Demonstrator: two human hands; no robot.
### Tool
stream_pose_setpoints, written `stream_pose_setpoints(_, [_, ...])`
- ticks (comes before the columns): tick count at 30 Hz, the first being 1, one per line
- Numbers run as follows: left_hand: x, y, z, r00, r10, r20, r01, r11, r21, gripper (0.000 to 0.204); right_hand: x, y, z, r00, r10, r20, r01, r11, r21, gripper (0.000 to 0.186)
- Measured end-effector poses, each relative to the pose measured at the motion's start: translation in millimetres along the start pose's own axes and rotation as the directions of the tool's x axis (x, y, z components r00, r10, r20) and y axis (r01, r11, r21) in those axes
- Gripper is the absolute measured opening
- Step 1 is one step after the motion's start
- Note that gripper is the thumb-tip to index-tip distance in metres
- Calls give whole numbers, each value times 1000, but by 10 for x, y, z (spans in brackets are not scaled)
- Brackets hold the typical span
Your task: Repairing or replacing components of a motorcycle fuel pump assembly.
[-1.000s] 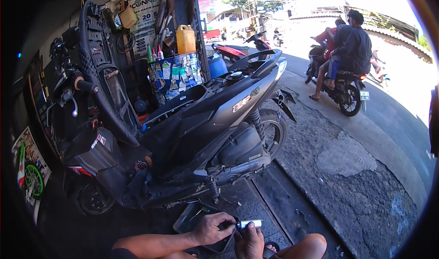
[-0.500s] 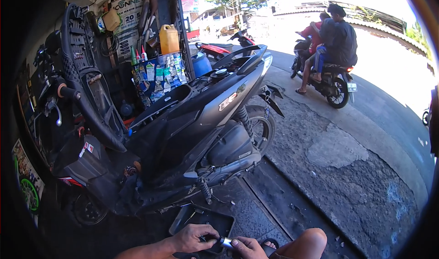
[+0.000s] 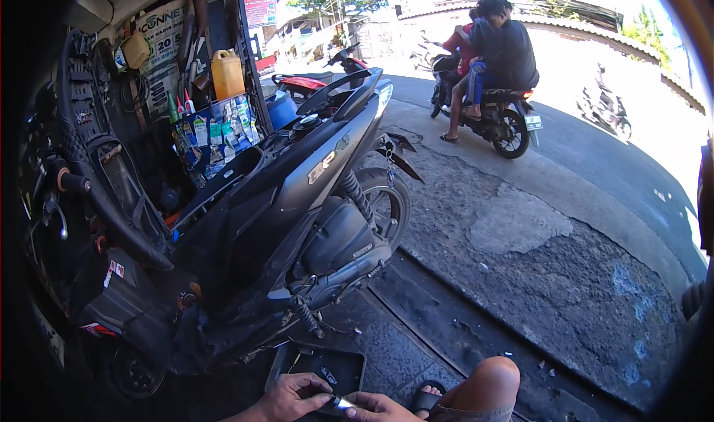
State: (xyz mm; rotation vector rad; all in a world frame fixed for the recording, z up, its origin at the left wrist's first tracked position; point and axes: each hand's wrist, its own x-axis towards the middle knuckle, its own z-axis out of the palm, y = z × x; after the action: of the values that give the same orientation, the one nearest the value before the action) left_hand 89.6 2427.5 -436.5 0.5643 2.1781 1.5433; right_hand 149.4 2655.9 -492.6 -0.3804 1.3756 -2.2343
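Both hands low over the black tray on the floor: left hand and right hand fingers pinched on a small shiny metal part, keeping it steady between them beside the scooter.

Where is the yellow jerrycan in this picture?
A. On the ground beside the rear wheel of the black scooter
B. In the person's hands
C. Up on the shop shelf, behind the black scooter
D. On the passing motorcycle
C: the yellow jerrycan stands up on the shop shelf, behind the black scooter; both hands are low in the picture, on a small shiny object.
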Motion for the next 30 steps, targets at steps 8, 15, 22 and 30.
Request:
stream_pose_setpoints(8, [35,-26,86,998,-55,42,51,995,80,17,22,115,193,993,-24,-119,1,983,-184,39])
stream_pose_setpoints(15, [53,190,186,991,128,43,-135,952,275,17,-17,197,161,980,-56,-189,0,959,-283,40])
stream_pose_setpoints(22, [-158,1238,-4,902,393,-178,-408,911,-56,12,16,113,217,947,46,-318,-138,952,-275,53])
stream_pose_setpoints(30, [-213,1587,-56,795,598,98,-567,791,-228,20,25,486,49,918,106,-382,-282,852,-441,63])
